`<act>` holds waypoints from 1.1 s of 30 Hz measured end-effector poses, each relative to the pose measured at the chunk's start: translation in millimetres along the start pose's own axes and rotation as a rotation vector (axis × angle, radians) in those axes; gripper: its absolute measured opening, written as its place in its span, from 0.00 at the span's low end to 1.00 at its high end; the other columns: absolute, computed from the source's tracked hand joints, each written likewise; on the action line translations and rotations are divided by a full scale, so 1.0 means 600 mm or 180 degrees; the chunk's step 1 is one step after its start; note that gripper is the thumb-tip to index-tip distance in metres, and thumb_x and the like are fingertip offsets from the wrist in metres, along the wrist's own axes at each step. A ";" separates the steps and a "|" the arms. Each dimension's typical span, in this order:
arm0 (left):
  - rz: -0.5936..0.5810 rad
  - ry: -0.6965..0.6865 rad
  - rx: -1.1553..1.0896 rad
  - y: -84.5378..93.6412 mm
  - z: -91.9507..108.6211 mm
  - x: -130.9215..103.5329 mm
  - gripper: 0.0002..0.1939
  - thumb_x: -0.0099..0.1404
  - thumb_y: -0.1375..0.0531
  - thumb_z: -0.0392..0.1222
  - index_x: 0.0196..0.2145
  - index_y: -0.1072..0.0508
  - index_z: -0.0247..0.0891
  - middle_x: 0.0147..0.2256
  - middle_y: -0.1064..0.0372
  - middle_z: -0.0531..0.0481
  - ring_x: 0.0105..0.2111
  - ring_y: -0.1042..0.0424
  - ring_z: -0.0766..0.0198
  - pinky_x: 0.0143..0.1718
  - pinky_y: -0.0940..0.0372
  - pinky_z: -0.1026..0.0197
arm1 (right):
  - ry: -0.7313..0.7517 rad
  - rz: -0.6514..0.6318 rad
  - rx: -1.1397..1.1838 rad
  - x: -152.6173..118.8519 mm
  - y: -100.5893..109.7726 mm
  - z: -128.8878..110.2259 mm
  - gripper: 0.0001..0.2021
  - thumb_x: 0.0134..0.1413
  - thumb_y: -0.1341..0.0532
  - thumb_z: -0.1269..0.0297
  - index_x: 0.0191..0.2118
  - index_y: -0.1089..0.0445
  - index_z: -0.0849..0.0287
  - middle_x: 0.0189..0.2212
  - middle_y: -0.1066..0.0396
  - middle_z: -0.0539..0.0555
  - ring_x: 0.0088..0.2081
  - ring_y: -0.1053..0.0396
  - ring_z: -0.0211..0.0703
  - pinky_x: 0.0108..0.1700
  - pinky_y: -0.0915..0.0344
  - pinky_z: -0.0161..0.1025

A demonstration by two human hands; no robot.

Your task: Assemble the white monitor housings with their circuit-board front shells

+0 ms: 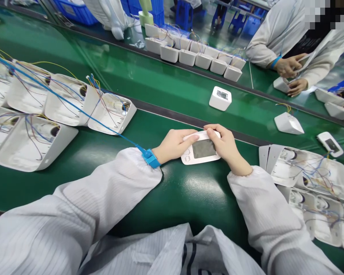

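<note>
A white blood pressure monitor with a grey rectangular screen and small buttons is held between both hands, over the green bench. My left hand grips its left side, thumb lying on the front face. Around that wrist is a blue wrist strap with a blue cord running up to the left. My right hand grips the upper right corner, its thumb beside the screen. The fingers behind the monitor are partly hidden.
Open white housings with loose wires stand at left; more housings stand at right. Beyond the dark rail, a green belt carries a white unit, a wired housing and another unit. A co-worker's hands work opposite.
</note>
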State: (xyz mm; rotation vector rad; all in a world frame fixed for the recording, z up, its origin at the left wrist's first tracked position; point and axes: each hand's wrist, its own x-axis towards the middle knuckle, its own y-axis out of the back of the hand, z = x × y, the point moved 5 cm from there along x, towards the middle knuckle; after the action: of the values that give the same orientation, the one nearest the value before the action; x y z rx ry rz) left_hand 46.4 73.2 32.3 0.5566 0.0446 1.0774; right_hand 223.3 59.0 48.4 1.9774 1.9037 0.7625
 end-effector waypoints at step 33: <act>0.0663 -0.0012 -0.0438 0.002 -0.006 -0.010 0.21 0.70 0.47 0.54 0.45 0.23 0.37 0.41 0.23 0.47 0.38 0.25 0.60 0.38 0.33 0.61 | 0.0090 0.0324 -0.0585 -0.011 -0.005 -0.005 0.30 0.61 0.50 0.39 0.55 0.30 0.58 0.51 0.27 0.61 0.52 0.29 0.57 0.54 0.36 0.53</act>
State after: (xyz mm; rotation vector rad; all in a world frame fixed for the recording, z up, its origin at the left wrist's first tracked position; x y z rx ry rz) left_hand 41.4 70.3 28.5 0.4456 -0.0921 1.2718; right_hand 219.1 52.4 48.0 1.9706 1.6914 0.9609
